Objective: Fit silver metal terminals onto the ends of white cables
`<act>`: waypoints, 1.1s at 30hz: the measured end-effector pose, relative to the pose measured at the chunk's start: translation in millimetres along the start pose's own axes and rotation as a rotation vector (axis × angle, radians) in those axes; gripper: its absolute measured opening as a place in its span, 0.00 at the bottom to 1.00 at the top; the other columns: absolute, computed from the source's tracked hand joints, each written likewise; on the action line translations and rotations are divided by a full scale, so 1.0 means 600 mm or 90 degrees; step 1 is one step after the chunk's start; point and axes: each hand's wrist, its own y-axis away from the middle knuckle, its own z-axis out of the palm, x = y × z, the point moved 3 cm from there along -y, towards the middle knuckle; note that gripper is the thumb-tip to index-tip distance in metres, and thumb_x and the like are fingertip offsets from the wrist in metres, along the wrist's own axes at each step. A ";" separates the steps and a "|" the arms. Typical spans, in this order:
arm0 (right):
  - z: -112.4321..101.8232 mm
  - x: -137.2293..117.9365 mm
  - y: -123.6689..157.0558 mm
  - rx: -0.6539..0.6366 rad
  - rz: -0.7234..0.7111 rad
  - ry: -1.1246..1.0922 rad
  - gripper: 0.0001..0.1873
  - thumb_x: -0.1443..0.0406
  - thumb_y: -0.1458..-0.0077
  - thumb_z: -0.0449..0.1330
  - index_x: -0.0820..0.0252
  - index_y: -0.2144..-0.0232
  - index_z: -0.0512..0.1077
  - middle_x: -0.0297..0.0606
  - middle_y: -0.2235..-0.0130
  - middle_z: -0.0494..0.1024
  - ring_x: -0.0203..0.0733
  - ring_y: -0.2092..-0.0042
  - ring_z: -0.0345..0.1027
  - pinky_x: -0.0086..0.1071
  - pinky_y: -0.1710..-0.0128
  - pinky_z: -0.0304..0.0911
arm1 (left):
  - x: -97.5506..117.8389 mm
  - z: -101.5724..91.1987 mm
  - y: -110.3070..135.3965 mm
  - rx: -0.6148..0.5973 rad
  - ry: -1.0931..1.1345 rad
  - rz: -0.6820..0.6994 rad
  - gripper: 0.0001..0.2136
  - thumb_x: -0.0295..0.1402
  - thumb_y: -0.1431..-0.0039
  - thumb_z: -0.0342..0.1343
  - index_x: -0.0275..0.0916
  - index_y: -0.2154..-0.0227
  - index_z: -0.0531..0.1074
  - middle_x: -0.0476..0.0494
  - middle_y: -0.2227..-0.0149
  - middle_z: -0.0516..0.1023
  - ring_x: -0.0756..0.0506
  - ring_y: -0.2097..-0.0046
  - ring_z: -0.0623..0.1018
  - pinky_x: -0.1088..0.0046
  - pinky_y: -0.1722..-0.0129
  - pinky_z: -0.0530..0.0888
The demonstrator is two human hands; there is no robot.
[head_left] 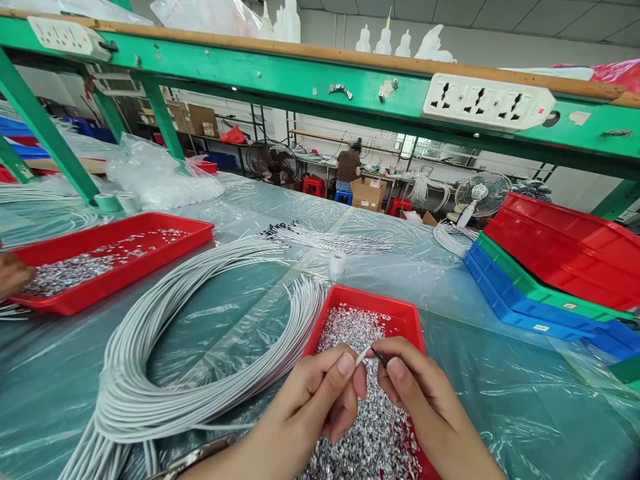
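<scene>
Wire end (363, 355) is pinched in the left hand (320, 393) above the red tray (365, 300); a dark pin-like piece (379, 358) is nipped in the right hand (410, 387). Both grips are closed; tips should be kept aligned and steady.

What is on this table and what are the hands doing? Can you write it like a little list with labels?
place: workbench covered in clear plastic sheet
left hand: pinches the end of a thin white wire between thumb and forefinger
right hand: pinches a tiny dark piece at the wire's tip
under the hands: red tray full of small silvery metal bits
left of the tray: big looped bundle of white wires
far left: second red tray, another person's hand at it
right: stacked red, green and blue bins
</scene>
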 end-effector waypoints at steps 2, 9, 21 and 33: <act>0.000 -0.001 -0.001 0.001 0.004 -0.002 0.17 0.52 0.38 0.48 0.51 0.57 0.72 0.36 0.70 0.70 0.41 0.70 0.63 0.33 0.72 0.60 | 0.001 -0.002 -0.002 -0.012 0.042 -0.032 0.18 0.42 0.34 0.42 0.38 0.76 0.63 0.57 0.87 0.60 0.55 0.84 0.54 0.79 0.84 0.51; 0.008 -0.012 -0.004 -0.004 0.053 -0.032 0.19 0.50 0.39 0.47 0.54 0.61 0.71 0.34 0.72 0.66 0.40 0.70 0.61 0.31 0.73 0.56 | 0.002 -0.007 -0.008 -0.041 0.107 -0.069 0.18 0.40 0.34 0.43 0.37 0.78 0.63 0.57 0.88 0.59 0.57 0.85 0.52 0.82 0.87 0.49; 0.019 -0.007 -0.010 -0.078 0.051 -0.120 0.19 0.51 0.36 0.45 0.57 0.73 0.61 0.27 0.78 0.53 0.35 0.76 0.45 0.31 0.78 0.43 | -0.005 -0.001 -0.005 -0.081 0.114 -0.087 0.17 0.41 0.34 0.43 0.38 0.77 0.63 0.58 0.87 0.58 0.56 0.86 0.51 0.80 0.86 0.49; 0.007 -0.013 -0.006 -0.131 0.053 -0.084 0.18 0.52 0.37 0.47 0.56 0.73 0.61 0.26 0.78 0.51 0.35 0.76 0.45 0.32 0.78 0.43 | -0.002 0.001 -0.006 -0.094 0.089 -0.096 0.18 0.40 0.34 0.43 0.38 0.78 0.61 0.58 0.87 0.56 0.56 0.85 0.52 0.78 0.85 0.49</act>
